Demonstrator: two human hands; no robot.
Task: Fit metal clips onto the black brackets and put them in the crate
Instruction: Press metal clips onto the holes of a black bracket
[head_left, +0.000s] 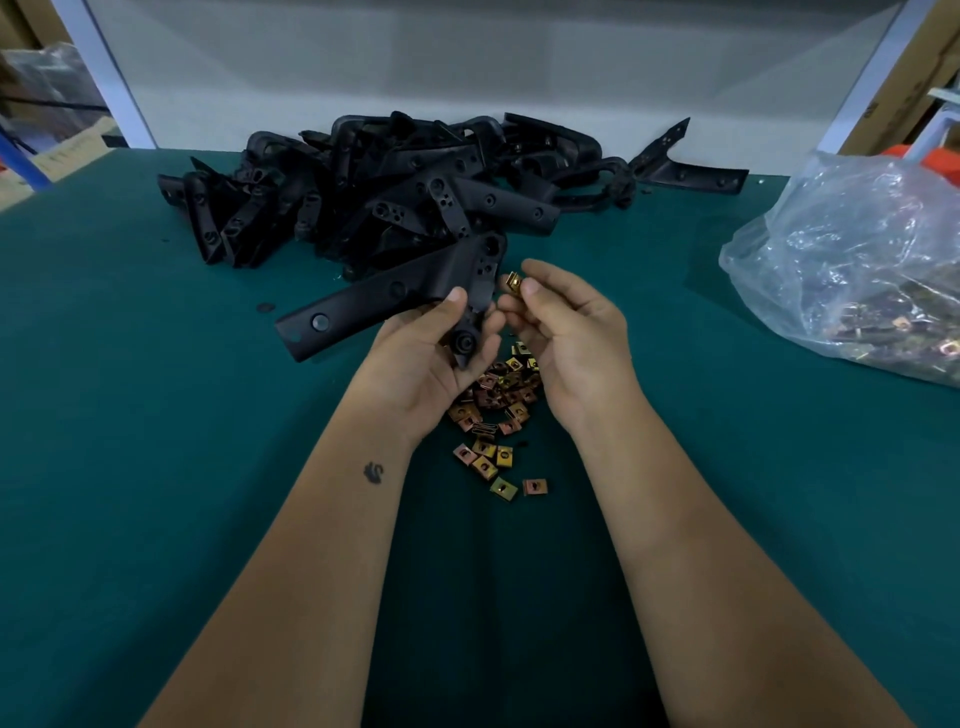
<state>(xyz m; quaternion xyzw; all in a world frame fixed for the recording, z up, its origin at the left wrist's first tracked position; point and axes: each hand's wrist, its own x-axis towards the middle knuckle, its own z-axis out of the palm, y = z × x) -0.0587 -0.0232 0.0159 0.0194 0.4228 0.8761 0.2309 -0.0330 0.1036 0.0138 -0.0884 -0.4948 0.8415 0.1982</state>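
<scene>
Your left hand (441, 343) grips one black bracket (395, 293) above the green table (156, 415); your right hand (561, 322) pinches a metal clip (514, 283) just beside its end. Square the clip's open side to the bracket's edge (no crate is in view), then push straight.

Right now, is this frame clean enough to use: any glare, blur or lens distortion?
Head view: dim, even light with soft shadows; wide-angle bend curves the table edges and stretches the forearms. The plastic bag shows bright glare, hiding its contents. The black brackets merge into a dark mass. The left hand with its bracket and the right hand pinching a clip look sharp.
</scene>
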